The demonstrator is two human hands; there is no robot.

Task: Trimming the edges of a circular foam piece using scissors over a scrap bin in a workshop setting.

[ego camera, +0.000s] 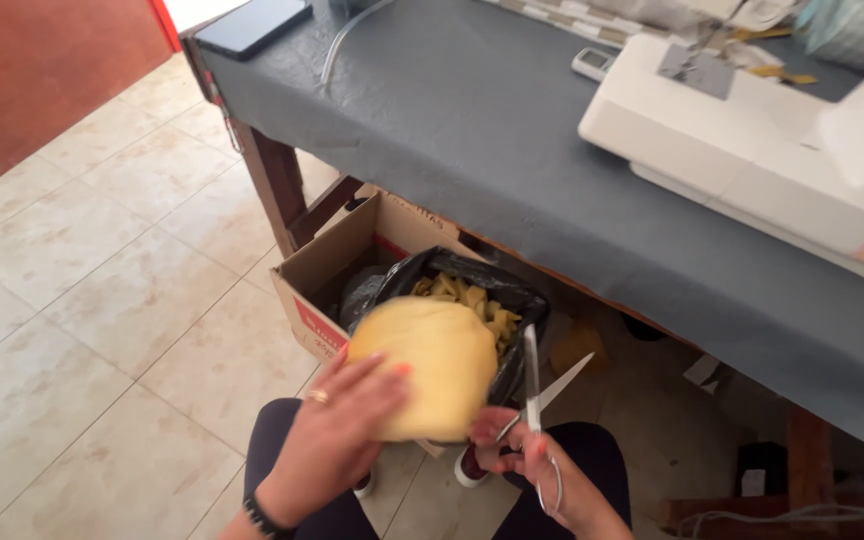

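1. We see a rounded, soft-looking piece of yellow cloth (437,365), smooth and slightly blurred, held above our lap and over the floor, just in front of the cardboard box.
2. Our left hand (337,435), with a ring on one finger, lies flat against the cloth, its grip closed on the near side.
3. Our right hand (532,470) has its grip clamped on metal scissors (537,400); the blades stand apart, pointing up beside the right edge of the cloth.
4. A brown cardboard box (327,265) sits on the tiled floor (102,300) under the near edge of the worktop; in it a glossy black plastic bag (512,295) holds yellow scraps (467,295).
5. The worktop (512,150) is draped in matte grey fabric; a white, hard-cased sewing machine (752,140) stands toward its right end, and a dark flat tablet (252,25) lies at its far left corner.
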